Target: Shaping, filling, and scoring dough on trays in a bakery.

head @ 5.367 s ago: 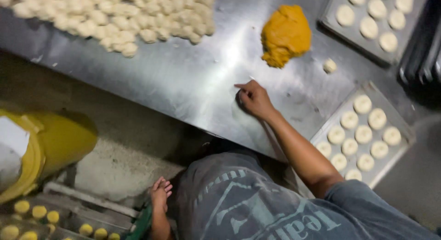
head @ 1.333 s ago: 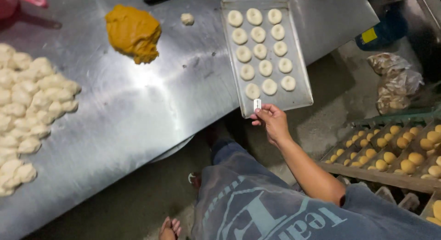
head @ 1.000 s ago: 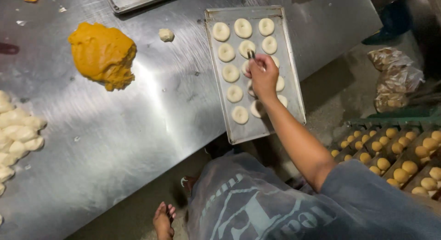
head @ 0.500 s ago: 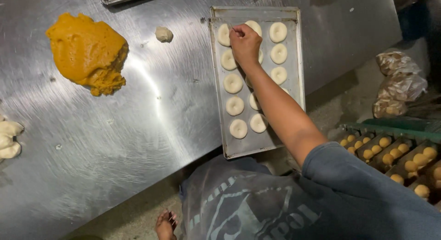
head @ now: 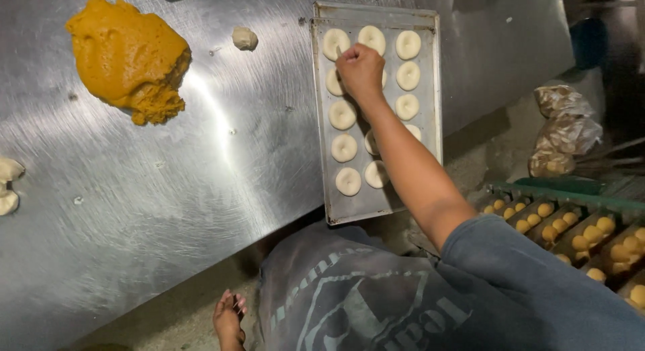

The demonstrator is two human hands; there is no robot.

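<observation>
My right hand (head: 361, 69) reaches across a metal baking tray (head: 376, 213) on the steel table (head: 201, 176). Its fingers are curled, with the tips down among the pale dough rounds (head: 342, 114) near the tray's far end. The hand covers one round in the middle column, and whether it grips that round is hidden. Several flattened rounds with dimpled centres lie in three columns on the tray. My left hand is out of the picture.
A large lump of orange paste (head: 127, 55) lies at the far left of the table, with a small dough ball (head: 244, 38) beside it. Pale dough pieces (head: 8, 183) sit at the left edge. Crates of yellow balls (head: 591, 233) and plastic bags (head: 564, 129) are on the floor at right. My bare foot (head: 228, 321) shows below the table.
My right hand left the tray's near edge and moved up the tray over the dough rounds to its far end.
</observation>
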